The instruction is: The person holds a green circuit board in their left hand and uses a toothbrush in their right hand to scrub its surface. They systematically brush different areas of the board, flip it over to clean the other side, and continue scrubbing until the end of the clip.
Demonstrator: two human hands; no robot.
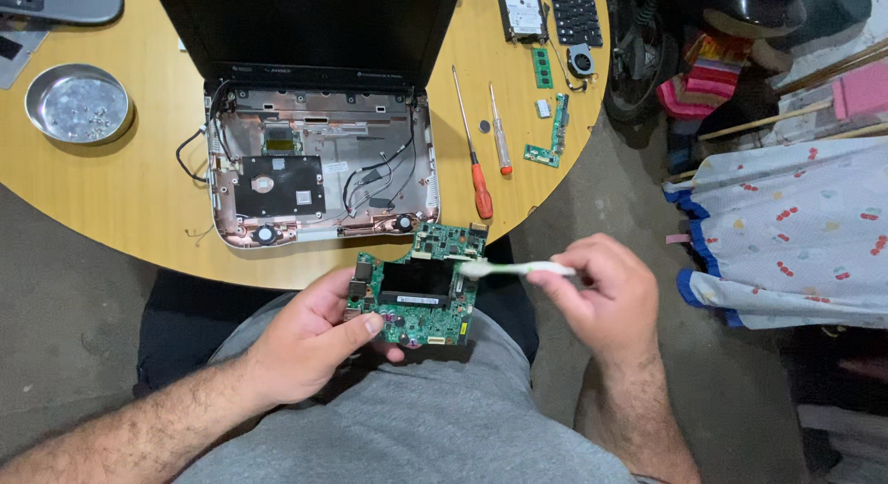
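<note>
Left hand (310, 341) clamped on the left edge of the green circuit board (418, 288), thumb across the front, fingers curled behind; board held over the lap, just off the near edge of the round wooden table (120, 197), face tilted up toward the head camera, probably so the chips stay in view. Right hand (601, 294) pinched shut on a white brush (513, 269), bristle end touching the board's right edge near the black heat pad; handle held level, likely for sweeping strokes across the surface. On the table near edge: opened laptop shell (319, 165), lid up, cables loose inside, empty bay where a board would sit. Right of the shell: red-handled screwdriver (474, 160) and a thinner orange-tipped one (499, 132), lying roughly parallel, well apart from the hands. Toward the far right edge: hard drive (523, 10), keyboard (575, 12), small fan (580, 60), memory stick (541, 68), small green side board (552, 137). Left edge: metal dish (78, 105) with screws. Nothing between the hands and the board; knees and grey shirt below, patterned cloth (786, 229) at right, clear of the brush arm.
</note>
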